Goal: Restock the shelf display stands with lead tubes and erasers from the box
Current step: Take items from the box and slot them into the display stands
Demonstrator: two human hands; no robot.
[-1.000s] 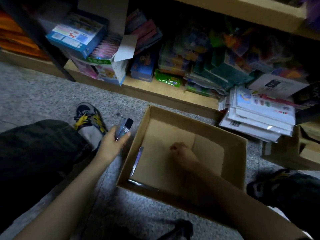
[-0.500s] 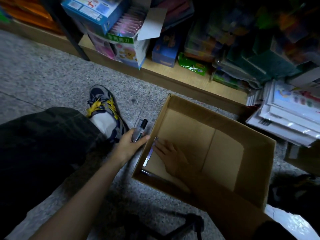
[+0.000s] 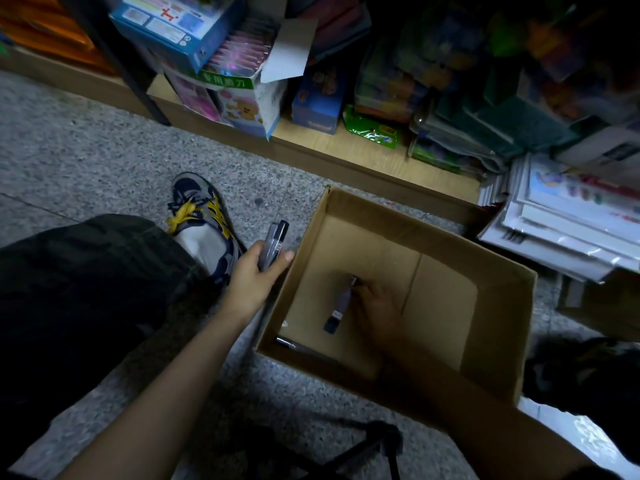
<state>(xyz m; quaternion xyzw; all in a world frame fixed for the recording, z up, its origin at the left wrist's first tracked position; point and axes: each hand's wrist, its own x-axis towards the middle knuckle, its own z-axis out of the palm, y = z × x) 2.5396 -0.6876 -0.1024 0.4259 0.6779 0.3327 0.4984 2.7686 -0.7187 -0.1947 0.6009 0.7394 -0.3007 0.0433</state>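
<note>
An open cardboard box sits on the speckled floor in front of me. Just left of the box, my left hand grips a small bundle of dark lead tubes that point up and away. Inside the box, my right hand pinches one grey lead tube by its upper end, and the tube hangs slanted above the box floor. Another dark lead tube lies along the near-left inner wall of the box.
A low wooden shelf runs behind the box, crowded with coloured packs and cartons. Stacked booklets lie at the right. My sneaker and dark trouser leg are at the left, and a black stand leg lies on the floor near me.
My right hand has moved from the box's left wall to its middle and lifted a lead tube that lay there. My left hand has hardly moved.
</note>
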